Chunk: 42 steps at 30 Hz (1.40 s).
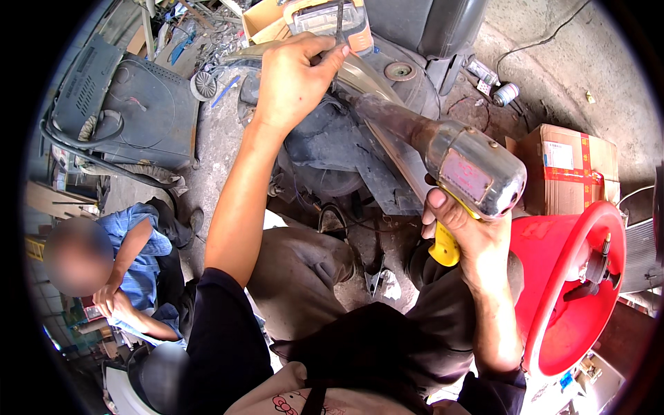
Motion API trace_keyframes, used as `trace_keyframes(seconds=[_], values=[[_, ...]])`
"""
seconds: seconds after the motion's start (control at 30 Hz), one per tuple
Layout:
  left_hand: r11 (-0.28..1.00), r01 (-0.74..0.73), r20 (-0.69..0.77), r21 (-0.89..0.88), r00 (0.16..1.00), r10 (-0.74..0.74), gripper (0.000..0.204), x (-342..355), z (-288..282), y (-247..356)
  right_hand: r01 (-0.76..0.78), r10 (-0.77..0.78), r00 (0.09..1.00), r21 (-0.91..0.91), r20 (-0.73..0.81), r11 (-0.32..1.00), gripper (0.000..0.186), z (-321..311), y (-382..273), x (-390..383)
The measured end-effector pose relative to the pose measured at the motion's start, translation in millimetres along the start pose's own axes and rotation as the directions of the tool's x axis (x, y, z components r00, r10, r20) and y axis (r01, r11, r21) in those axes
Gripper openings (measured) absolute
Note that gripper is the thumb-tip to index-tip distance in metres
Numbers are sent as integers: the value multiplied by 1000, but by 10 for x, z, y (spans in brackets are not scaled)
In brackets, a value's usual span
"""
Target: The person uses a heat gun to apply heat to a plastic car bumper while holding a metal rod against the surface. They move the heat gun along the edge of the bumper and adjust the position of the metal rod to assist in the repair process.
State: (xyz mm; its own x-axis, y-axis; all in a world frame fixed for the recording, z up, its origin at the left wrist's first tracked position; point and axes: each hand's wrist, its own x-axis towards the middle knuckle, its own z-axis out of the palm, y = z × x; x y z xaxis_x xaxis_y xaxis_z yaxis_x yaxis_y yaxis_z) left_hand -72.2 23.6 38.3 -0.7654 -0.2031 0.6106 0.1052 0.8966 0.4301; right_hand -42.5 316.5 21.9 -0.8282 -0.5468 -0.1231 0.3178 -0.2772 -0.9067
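My left hand [297,83] is raised in the upper middle, its thumb and forefinger pinching a thin dark rod [339,22] that stands nearly upright. In my right hand [476,242] is a heat gun [477,162] with a worn metal body and a yellow handle. Its narrow nozzle points up and left, toward the spot just below my left fingers. Under the nozzle lies a large dark plastic part [328,149] with a long pale edge strip. Whether the nozzle or the rod touches this part cannot be told.
A red bucket-like container [532,277] with a tool inside stands at right, before a taped cardboard box [543,173]. A seated person in a blue shirt [149,235] is at left, near a black metal cabinet [149,104]. An orange-and-grey case [360,31] sits at the back.
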Motion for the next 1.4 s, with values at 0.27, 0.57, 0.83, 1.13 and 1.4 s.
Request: trace_keyframes(seconds=[0.27, 0.57, 0.83, 1.13, 1.4], values=[[1000, -1, -8, 6, 1000, 1, 25, -6, 18, -11, -16, 18, 999, 75, -30, 997, 24, 30, 48, 23], [997, 60, 37, 46, 997, -61, 27, -5, -19, 27, -16, 18, 1000, 92, -22, 996, 25, 6, 102, 59], [993, 118, 56, 4, 991, -118, 30, -2, -6, 31, -114, 124, 987, 98, -102, 989, 24, -15, 91, 89], [993, 116, 53, 11, 992, -116, 29, 39, -68, 133, -113, 111, 983, -3, -148, 994, 21, -88, 145, 91], [997, 76, 8, -22, 997, -75, 25, 54, -48, 137, -138, 140, 979, 25, -147, 990, 22, -91, 130, 92]])
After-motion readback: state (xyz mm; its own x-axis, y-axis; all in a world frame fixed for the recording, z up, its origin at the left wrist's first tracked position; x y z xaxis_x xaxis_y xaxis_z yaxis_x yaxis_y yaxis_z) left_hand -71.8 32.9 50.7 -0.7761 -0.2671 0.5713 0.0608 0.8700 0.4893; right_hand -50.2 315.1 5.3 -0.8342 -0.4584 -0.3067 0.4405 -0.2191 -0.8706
